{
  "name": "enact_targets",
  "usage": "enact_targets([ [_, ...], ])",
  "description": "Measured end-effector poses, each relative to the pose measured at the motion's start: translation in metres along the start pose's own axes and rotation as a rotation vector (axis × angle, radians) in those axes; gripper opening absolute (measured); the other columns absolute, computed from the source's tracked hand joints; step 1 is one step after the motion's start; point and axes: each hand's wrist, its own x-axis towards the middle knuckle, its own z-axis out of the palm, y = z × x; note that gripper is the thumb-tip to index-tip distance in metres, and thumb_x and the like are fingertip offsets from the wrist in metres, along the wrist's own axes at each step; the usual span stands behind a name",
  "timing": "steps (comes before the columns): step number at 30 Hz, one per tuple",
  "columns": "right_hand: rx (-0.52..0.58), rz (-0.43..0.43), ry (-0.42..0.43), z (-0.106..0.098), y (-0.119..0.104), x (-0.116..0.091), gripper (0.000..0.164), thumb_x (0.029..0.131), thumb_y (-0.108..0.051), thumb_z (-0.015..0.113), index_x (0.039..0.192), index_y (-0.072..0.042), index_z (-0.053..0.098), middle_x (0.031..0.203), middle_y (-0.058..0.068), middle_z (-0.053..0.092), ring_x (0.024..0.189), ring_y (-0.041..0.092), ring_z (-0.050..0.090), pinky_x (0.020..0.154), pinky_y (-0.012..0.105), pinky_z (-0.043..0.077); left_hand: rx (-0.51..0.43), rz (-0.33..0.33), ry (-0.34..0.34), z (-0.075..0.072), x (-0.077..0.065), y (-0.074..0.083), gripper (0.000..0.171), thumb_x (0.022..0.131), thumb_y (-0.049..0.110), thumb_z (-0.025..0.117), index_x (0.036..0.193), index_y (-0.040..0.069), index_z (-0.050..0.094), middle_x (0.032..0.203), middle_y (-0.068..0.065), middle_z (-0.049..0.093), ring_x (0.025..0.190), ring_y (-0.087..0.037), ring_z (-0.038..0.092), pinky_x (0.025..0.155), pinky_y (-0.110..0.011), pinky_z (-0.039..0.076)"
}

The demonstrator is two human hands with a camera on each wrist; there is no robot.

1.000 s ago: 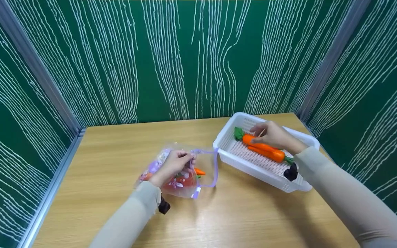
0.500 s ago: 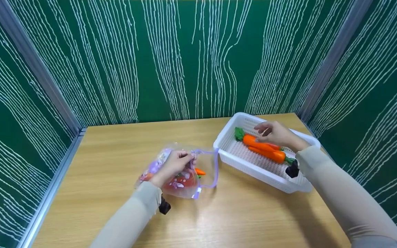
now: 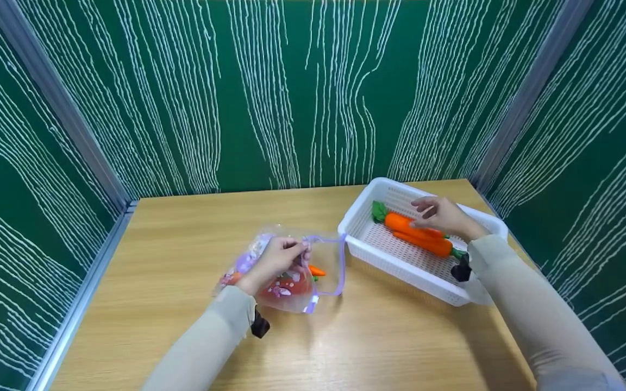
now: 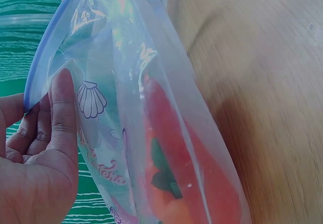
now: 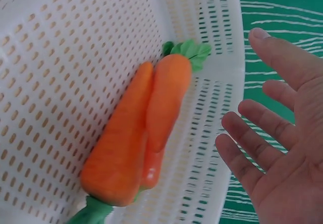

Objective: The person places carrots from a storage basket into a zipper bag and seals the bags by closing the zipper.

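My left hand (image 3: 279, 262) pinches the purple-edged rim of a clear printed zip bag (image 4: 113, 108). The bag lies on its side, mouth facing right. Inside it show a red shape (image 4: 202, 168) with a green part and the orange tip of a carrot (image 3: 317, 270). Over the white plastic basket (image 3: 403, 279) hovers my right hand (image 3: 443, 214), fingers spread and holding nothing. Below that hand, two orange carrots (image 5: 121, 133) lie side by side in the basket, their green tops at opposite ends. A small glossy red piece (image 5: 152, 168) is partly hidden under one carrot.
A wooden table (image 3: 177, 233) carries everything. The basket sits at its back right, with the bag's mouth close to the basket's left corner. Green walls (image 3: 258, 108) with white wavy lines and grey corner posts (image 3: 74, 103) enclose the table.
My right hand has drawn back to the right from the carrots, its fingers loosening. More of the carrots and the red piece show now. The left hand and bag stay put.
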Motion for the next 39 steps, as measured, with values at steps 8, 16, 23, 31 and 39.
enact_targets([
  [8,0.038,0.043,-0.04,0.005,0.012,0.002,0.074,0.099,-0.028,0.081,0.161,-0.006,0.047,0.159,0.028,0.048,0.137,0.044,0.054,0.118,0.06,0.05,0.012,-0.003,0.0,-0.002,0.001,-0.001,0.024,0.113,0.019,0.061,0.103,0.003,0.076,0.087,-0.003,0.072,0.07,-0.011,0.068,0.061,-0.022,0.06],
  [16,0.015,0.056,-0.07,0.01,0.024,0.004,0.075,0.099,-0.024,0.081,0.163,-0.008,0.045,0.16,0.029,0.047,0.136,0.046,0.054,0.123,0.065,0.043,0.031,0.012,0.006,-0.002,0.001,0.0,0.025,0.113,0.019,0.061,0.103,0.002,0.076,0.088,-0.004,0.073,0.071,-0.011,0.069,0.063,-0.022,0.06],
  [23,-0.014,0.058,-0.079,0.015,0.027,0.006,0.07,0.101,-0.017,0.078,0.162,-0.003,0.046,0.156,0.031,0.05,0.137,0.048,0.053,0.124,0.068,0.04,-0.006,0.007,-0.002,-0.001,0.0,0.0,0.026,0.113,0.017,0.058,0.101,0.002,0.075,0.083,-0.001,0.071,0.066,-0.011,0.067,0.057,-0.022,0.058],
  [31,-0.056,0.091,-0.076,0.022,0.028,0.011,0.067,0.1,-0.013,0.079,0.159,-0.003,0.049,0.155,0.031,0.053,0.136,0.049,0.053,0.125,0.069,0.037,0.0,0.011,-0.002,0.0,-0.003,0.0,0.025,0.113,0.017,0.06,0.1,0.002,0.074,0.082,-0.001,0.07,0.066,-0.01,0.065,0.056,-0.022,0.057],
  [39,-0.08,0.113,-0.094,0.027,0.027,0.015,0.06,0.101,-0.01,0.076,0.155,0.003,0.051,0.147,0.03,0.057,0.127,0.043,0.054,0.125,0.067,0.039,0.022,-0.017,0.024,-0.001,-0.003,0.002,0.025,0.114,0.019,0.058,0.106,0.003,0.076,0.092,-0.005,0.072,0.076,-0.012,0.068,0.07,-0.023,0.062],
])
